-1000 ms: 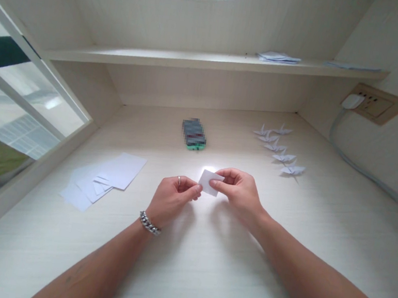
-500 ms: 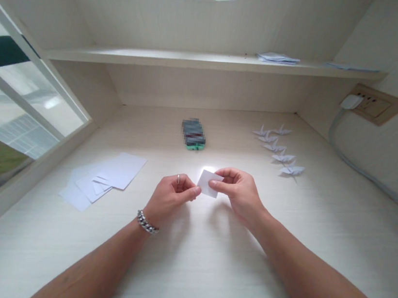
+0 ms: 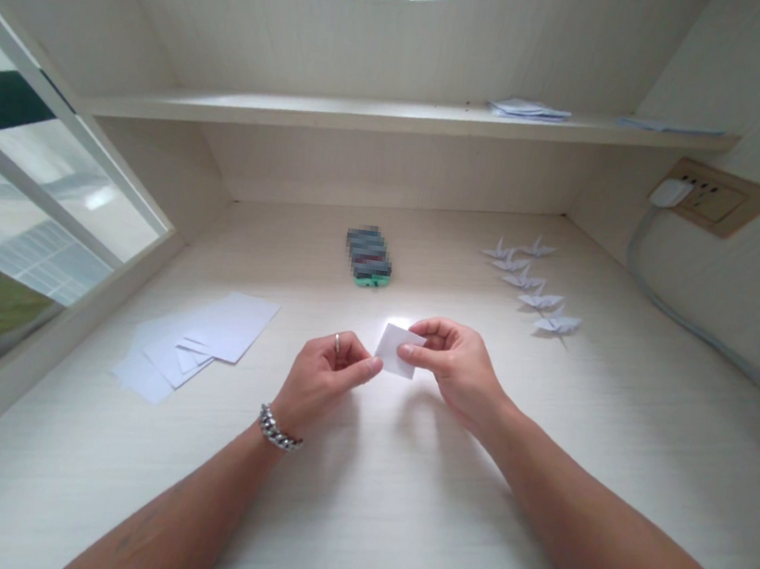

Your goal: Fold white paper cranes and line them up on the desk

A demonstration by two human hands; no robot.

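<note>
A small white square of paper (image 3: 393, 357) is held between my two hands, just above the desk. My left hand (image 3: 333, 370), with a ring and a chain bracelet at the wrist, pinches its left corner between thumb and fingers. On the other side, my right hand (image 3: 454, 360) grips the paper with the thumb lying across its front; the fingers behind are partly hidden. Several folded paper cranes (image 3: 538, 302) stand in a slanting row beyond my right hand. To the left lie several loose white paper sheets (image 3: 234, 326), overlapping one another.
A blurred dark object with a green end (image 3: 370, 255) lies at the middle back of the desk (image 3: 351, 505). Above, a shelf (image 3: 346, 119) carries stacked papers (image 3: 529, 110). At the right wall, a cable (image 3: 670, 313) hangs from a plug in a socket (image 3: 720, 200).
Almost nothing differs. Both hands keep the paper in the same grip, and the view has shifted very slightly.
</note>
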